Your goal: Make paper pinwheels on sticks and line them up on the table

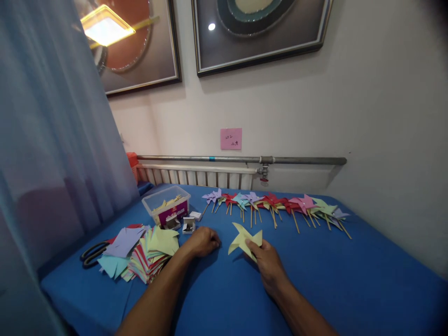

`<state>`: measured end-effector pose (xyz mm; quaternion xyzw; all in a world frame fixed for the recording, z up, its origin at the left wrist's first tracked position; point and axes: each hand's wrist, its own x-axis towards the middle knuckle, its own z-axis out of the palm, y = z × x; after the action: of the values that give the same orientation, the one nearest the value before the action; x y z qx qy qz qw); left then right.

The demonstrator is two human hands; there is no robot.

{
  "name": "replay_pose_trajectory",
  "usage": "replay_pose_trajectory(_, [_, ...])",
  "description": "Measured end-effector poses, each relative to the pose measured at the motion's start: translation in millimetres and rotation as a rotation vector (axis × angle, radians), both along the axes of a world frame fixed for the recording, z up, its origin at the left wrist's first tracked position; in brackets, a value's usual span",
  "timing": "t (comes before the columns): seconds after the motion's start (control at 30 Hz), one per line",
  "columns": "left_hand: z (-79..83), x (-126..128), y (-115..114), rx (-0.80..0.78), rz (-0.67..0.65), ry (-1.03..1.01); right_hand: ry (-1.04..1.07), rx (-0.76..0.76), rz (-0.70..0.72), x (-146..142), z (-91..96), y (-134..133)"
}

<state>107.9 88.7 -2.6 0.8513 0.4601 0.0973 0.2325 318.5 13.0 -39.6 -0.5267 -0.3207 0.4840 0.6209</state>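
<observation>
A pale yellow paper pinwheel [241, 240] is held up over the blue cloth by my right hand [268, 261], its thumb pressed on the front of the folded blades. No stick shows on this pinwheel. My left hand [203, 241] rests low on the cloth to the left of it, fingers curled together; whether something small is pinched in them is hidden. Just beyond that hand stands a small open box [189, 226] with dark little metal pieces inside. To the left lies a fanned stack of cut coloured paper squares [154, 254].
Finished pinwheels on sticks [271, 201] lie in a row along the back. A clear plastic tub [149, 205] holds short wooden sticks. Scissors [93, 254] lie beside the paper, partly under it. A curtain [66, 140] hangs at left; a pipe [301, 160] runs along the wall.
</observation>
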Motion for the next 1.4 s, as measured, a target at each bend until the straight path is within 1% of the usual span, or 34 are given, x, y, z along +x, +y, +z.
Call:
replay_pose_trajectory(0.07, [-1.5, 1, 0, -0.013, -0.004, -0.007, -0.004, 0.003, 0.009, 0, 1.1, -1])
replay_pose_trajectory(0.13, [-1.4, 1, -1, 0.008, -0.02, 0.012, -0.009, 0.004, 0.013, 0, 1.9, -2])
replay_pose_trajectory(0.23, [0.6, 1, -2, 0.039, -0.046, 0.046, -0.012, 0.007, 0.019, 0, 2.5, -2])
replay_pose_trajectory(0.33, [3.2, 0, -3, 0.037, -0.048, 0.051, -0.007, 0.014, 0.03, 0, 2.5, -3])
replay_pose_trajectory(0.57, [9.1, -6, -2, 0.041, 0.022, 0.058, -0.046, 0.013, 0.014, 1, 0.0, -1])
replay_pose_trajectory(0.73, [9.9, -6, -2, -0.023, 0.02, 0.069, -0.064, 0.009, 0.015, 1, -1.9, -1])
replay_pose_trajectory(0.83, [8.6, -5, -1, 0.0, 0.021, 0.092, -0.066, 0.006, 0.006, 2, -2.2, 0])
replay_pose_trajectory(1.03, [4.1, -5, 3, 0.02, 0.136, 0.043, -0.055, 0.01, 0.002, 1, -1.1, 0])
replay_pose_trajectory(1.1, [3.9, -6, 4, 0.022, 0.148, 0.009, -0.051, 0.014, 0.007, 1, -1.0, 0])
replay_pose_trajectory(1.23, [4.2, -6, 3, 0.011, 0.102, -0.046, -0.038, 0.009, -0.001, 2, -1.9, 1])
replay_pose_trajectory(1.4, [0.3, -2, 0, 0.082, 0.0, -0.061, -0.028, 0.009, 0.006, 1, -1.8, 1])
